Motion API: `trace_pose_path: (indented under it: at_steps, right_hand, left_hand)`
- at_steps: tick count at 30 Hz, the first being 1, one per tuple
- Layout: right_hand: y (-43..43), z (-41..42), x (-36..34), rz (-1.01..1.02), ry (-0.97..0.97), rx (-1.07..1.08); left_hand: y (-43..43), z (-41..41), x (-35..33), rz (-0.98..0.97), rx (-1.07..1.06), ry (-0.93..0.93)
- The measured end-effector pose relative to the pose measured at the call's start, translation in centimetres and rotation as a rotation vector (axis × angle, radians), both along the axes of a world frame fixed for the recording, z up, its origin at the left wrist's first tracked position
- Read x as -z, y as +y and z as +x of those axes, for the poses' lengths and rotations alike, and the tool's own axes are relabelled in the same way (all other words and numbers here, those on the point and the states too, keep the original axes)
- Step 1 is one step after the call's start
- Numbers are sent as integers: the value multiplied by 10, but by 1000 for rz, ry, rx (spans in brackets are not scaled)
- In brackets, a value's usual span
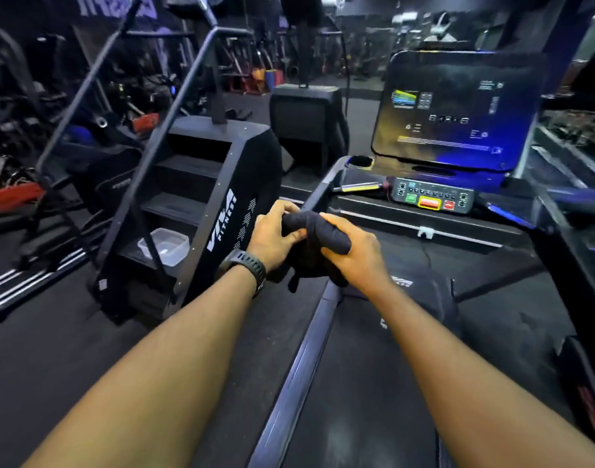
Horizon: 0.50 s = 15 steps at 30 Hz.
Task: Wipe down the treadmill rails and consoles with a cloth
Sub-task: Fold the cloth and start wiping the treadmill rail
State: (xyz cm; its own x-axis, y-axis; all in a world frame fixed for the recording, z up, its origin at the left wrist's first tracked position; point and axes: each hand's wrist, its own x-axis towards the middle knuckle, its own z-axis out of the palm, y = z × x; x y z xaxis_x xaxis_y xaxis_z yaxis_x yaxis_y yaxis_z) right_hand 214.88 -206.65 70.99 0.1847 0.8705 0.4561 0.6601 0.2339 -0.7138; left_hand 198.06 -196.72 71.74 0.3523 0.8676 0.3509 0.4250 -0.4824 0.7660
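- Cloth [314,241], dark and bunched, sits between both hands at the near end of the left rail [318,192].
- Left hand [274,236] is curled round one end; right hand [351,255] grips the other.
- Step, judged: gathering the cloth before wiping the rail; whether it touches the rail cannot be told.
- Next: wrap cloth on rail, slide toward console [458,113]; go lightly over button panel [432,197].

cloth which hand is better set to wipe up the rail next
Right, probably: the right hand wraps the bunched cloth just below the rail; the left hand only grips its end.
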Motion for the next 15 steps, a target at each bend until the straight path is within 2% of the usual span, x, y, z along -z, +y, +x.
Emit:
trace_pose_path:
  at_steps: [3, 10, 15]
  right_hand:
    - [32, 7, 10, 89, -92, 20]
    - [133, 29, 53, 185, -326, -92]
    - [181, 20, 79, 299, -539, -164]
  left_hand:
    - [27, 3, 28, -100, -107, 117]
    - [55, 17, 76, -298, -361, 173]
    - [78, 16, 106, -417, -443, 211]
